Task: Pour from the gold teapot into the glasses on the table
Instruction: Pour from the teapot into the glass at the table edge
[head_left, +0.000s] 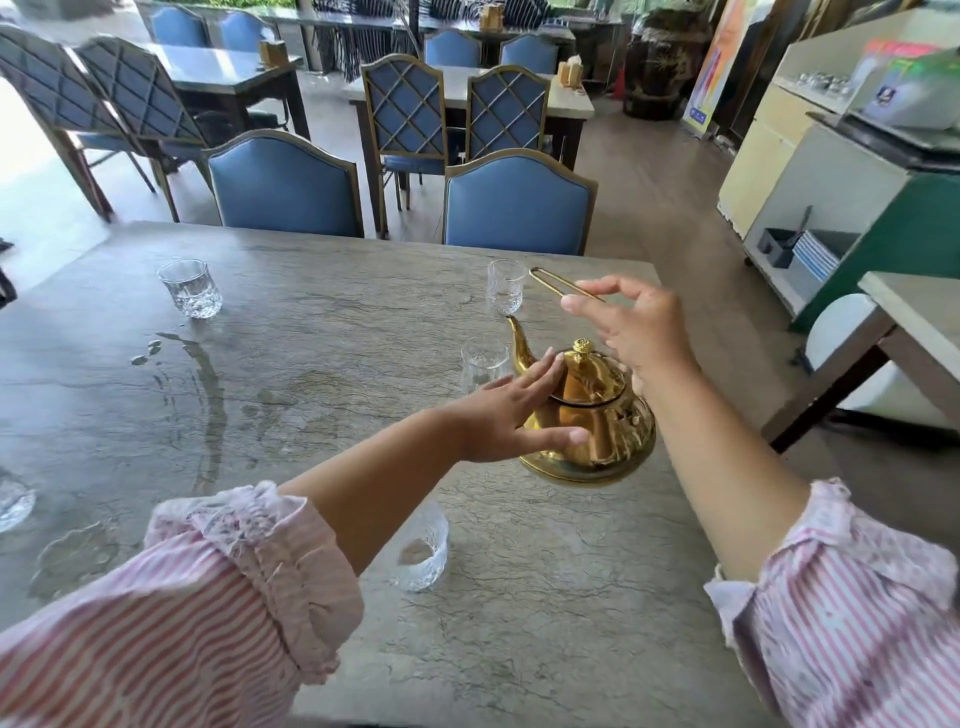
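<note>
striped sleeves (171, 613) hide table; left hand (511, 415) flat on teapot (597, 415), right hand (628, 322) pinching handle (550, 283).

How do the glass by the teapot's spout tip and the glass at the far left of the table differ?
The glass by the spout tip is tall and narrow; the far-left glass is short and wide. The first stands just beyond the gold teapot, near the right hand; the second stands alone, behind a wet streak. Both are upright, clear and patterned.

A restaurant dining room: rows of stone-topped tables (457, 98) with matching blue padded chairs (283, 184) stretch far back, a service counter (831, 171) standing at right.
</note>
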